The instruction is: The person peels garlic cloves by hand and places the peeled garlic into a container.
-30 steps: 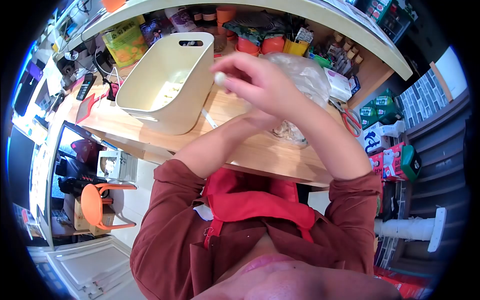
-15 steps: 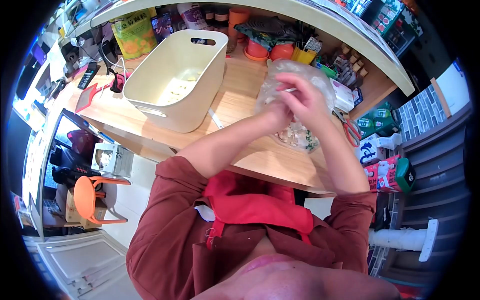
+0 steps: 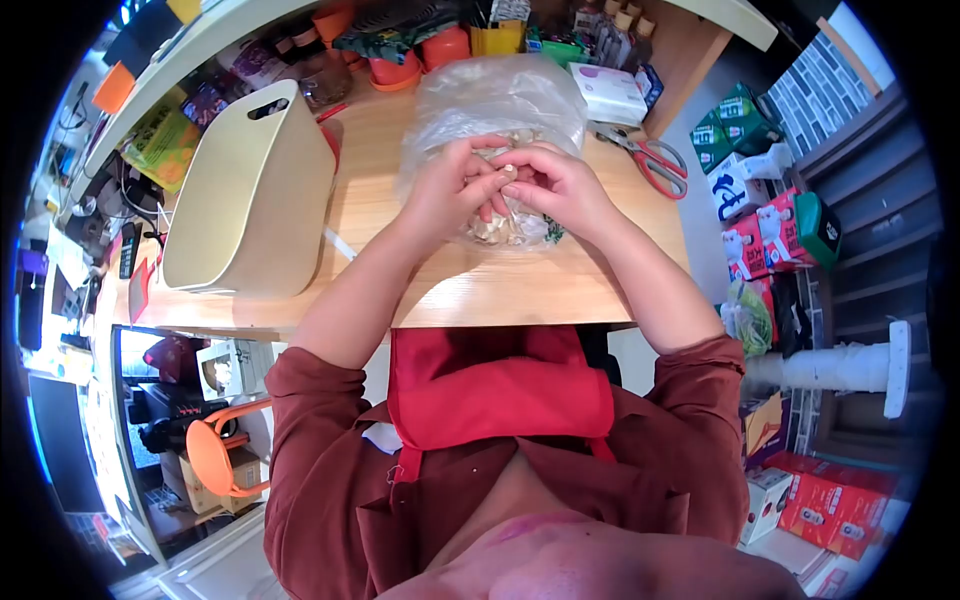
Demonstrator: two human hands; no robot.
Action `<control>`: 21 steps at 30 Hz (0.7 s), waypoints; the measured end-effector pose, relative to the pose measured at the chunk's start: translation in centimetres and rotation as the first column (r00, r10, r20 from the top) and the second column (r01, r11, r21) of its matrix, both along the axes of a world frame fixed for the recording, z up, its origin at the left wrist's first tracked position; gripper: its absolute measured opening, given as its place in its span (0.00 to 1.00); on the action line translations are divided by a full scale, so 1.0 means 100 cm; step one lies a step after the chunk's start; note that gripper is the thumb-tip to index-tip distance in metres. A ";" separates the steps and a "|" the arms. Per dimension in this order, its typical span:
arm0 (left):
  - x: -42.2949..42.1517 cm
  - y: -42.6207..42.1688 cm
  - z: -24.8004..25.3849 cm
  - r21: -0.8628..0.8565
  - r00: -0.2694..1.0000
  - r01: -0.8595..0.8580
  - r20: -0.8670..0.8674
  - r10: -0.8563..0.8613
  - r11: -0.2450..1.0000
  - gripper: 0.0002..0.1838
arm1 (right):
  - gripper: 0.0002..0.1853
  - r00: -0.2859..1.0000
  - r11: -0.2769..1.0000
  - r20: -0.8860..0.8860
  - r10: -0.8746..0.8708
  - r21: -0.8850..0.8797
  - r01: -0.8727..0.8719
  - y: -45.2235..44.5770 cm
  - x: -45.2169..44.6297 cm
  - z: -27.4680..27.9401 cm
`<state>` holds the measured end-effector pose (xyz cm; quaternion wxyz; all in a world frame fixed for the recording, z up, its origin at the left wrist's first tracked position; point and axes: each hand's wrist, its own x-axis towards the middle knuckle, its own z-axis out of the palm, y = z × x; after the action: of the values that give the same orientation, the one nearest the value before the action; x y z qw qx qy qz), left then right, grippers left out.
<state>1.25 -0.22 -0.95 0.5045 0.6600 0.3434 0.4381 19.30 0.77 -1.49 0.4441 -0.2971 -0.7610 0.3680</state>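
Both hands meet over a clear plastic bag [image 3: 500, 90] that lies open on the wooden desk. My left hand [image 3: 460, 188] is closed, its thumb and fingers pinching a small pale piece that looks like a garlic clove [image 3: 510, 172]. My right hand [image 3: 556, 185] presses its fingertips on the same clove from the other side. Beneath the hands, the bag holds several whitish-brown garlic pieces [image 3: 497, 232], partly covered by my fingers. To the left stands a tall cream plastic bin [image 3: 300, 205]; its floor is hidden from this angle.
Red-handled scissors [image 3: 660, 170] lie right of the bag, near a white box [image 3: 608, 95]. A thin white strip [image 3: 340, 243] rests beside the bin. Orange pots [image 3: 395, 72] and small bottles [image 3: 620, 40] line the back under a shelf. An orange chair [image 3: 215, 458] stands lower left.
My view has turned to the right, so the bin and bag sit further left. My hands, raised and crossed over each other before, are now lower, side by side, with fingertips together on the clove.
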 end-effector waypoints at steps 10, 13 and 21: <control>-0.002 -0.003 0.002 0.008 0.996 0.003 0.088 -0.003 1.000 0.19 | 0.14 0.994 0.984 -0.102 0.047 -0.165 -0.064 -0.006 0.002 0.001; -0.002 -0.002 0.003 -0.049 0.995 0.003 0.105 0.002 0.999 0.18 | 0.14 0.977 0.958 -0.181 0.113 -0.241 -0.155 -0.005 0.004 0.003; -0.003 0.000 0.005 -0.152 0.992 -0.044 0.112 0.061 0.987 0.15 | 0.12 0.952 0.961 -0.284 0.117 -0.210 -0.181 -0.004 0.003 0.004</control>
<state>0.95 -0.18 -0.42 0.5598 0.5845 0.3624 0.4622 19.62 0.38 -1.05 0.4758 -0.2357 -0.6656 0.5244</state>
